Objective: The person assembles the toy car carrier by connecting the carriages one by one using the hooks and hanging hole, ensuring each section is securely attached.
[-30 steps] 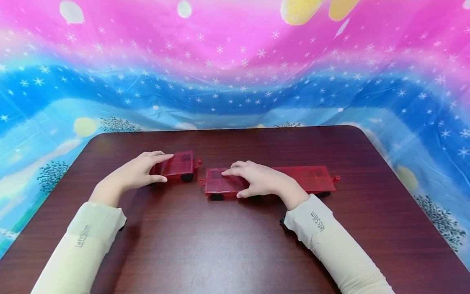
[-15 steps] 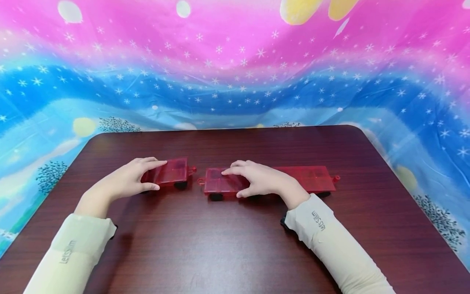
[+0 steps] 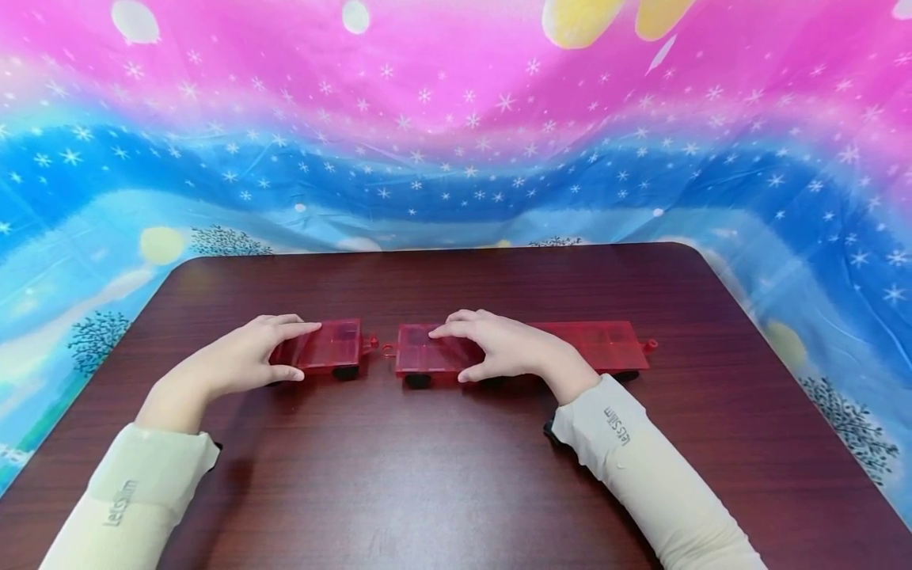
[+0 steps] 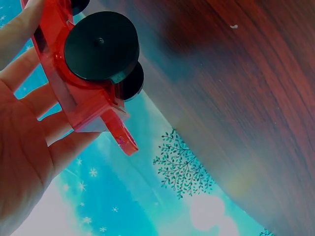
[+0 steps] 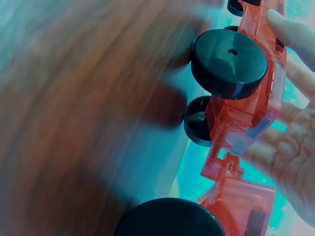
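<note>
My left hand [image 3: 235, 358] grips a see-through red toy train wagon [image 3: 338, 344] by its sides, thumb on the near side and fingers over the far edge. In the left wrist view, black wheels [image 4: 101, 46] and a coupling bar [image 4: 120, 133] show on it. My right hand [image 3: 509, 348] holds a second red wagon [image 3: 416, 350] in the same way. Behind that one, a third red wagon [image 3: 606, 344] is hooked on, partly hidden by my wrist. Between the first two wagons, a small peg [image 3: 373, 342] faces a loop [image 3: 388, 350] across a narrow gap.
All the wagons stand in a row on a dark brown wood-grain table [image 3: 442, 475] with rounded far corners. A pink and blue cloth [image 3: 456, 142] with snowflakes hangs behind and around the table. Another peg [image 3: 651, 346] sticks out at the row's right end.
My left hand has drawn its wagon toward me and slightly left, so it now lines up with the other two. The right hand and its wagons have stayed nearly still.
</note>
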### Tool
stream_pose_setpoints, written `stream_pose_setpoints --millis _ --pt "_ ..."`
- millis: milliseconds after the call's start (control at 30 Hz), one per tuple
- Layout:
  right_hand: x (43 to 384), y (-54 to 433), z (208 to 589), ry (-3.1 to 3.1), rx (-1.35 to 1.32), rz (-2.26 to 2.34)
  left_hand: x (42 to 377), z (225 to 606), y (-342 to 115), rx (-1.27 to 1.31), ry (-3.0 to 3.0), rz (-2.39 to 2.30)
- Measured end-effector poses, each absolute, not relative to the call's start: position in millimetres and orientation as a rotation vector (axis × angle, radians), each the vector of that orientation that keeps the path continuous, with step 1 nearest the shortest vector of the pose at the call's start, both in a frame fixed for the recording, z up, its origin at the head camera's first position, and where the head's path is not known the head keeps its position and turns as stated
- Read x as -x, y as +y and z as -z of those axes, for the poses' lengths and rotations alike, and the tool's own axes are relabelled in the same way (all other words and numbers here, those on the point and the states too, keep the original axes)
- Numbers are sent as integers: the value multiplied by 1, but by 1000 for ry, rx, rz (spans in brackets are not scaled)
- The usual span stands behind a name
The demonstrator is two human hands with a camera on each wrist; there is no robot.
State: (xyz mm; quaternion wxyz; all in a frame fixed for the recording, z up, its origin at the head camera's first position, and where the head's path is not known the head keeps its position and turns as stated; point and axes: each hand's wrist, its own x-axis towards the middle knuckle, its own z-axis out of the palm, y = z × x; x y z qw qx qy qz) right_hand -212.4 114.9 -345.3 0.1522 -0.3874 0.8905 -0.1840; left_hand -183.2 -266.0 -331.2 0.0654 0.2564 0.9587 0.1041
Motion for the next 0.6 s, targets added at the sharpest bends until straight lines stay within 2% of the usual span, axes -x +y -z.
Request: stream_pose_setpoints --millis 600 --pt "214 116 347 2557 1111 536 175 330 -256 -774 2868 -320"
